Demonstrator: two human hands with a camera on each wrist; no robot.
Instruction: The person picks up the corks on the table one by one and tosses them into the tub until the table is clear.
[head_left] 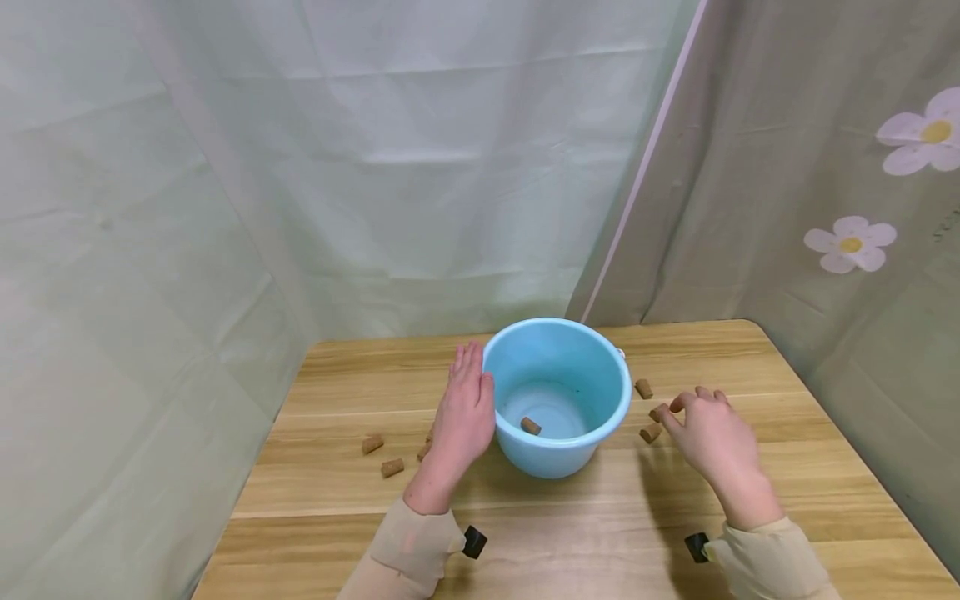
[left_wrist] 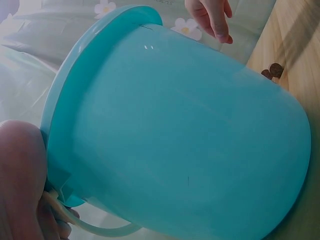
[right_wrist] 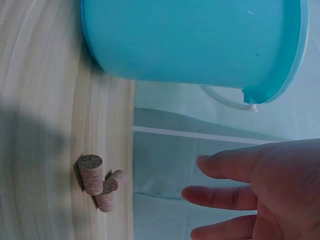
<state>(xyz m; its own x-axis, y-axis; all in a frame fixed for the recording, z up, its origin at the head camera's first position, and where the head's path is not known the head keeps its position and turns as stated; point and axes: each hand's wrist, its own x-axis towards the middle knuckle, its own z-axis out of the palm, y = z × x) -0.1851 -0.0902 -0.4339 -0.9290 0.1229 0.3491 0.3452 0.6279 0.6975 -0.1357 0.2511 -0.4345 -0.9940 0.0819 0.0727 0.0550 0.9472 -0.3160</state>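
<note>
A light blue bucket (head_left: 553, 457) stands upright on the table, one cork (head_left: 531, 426) lying on its bottom. My left hand (head_left: 468, 408) rests with straight fingers along the bucket's left rim; the left wrist view shows it beside the white handle (left_wrist: 107, 231). To the right of the bucket, my right hand (head_left: 712, 433) hovers over several corks (right_wrist: 91, 174). Its thumb and fingers are apart with nothing between them in the right wrist view, and the corks lie below on the wood.
Left of the bucket, more corks (head_left: 392, 467) lie scattered, some partly hidden behind the left hand. The wooden table (head_left: 322, 542) ends at a pale curtain (head_left: 450, 167) at the back. A flowered curtain (head_left: 850, 244) hangs on the right.
</note>
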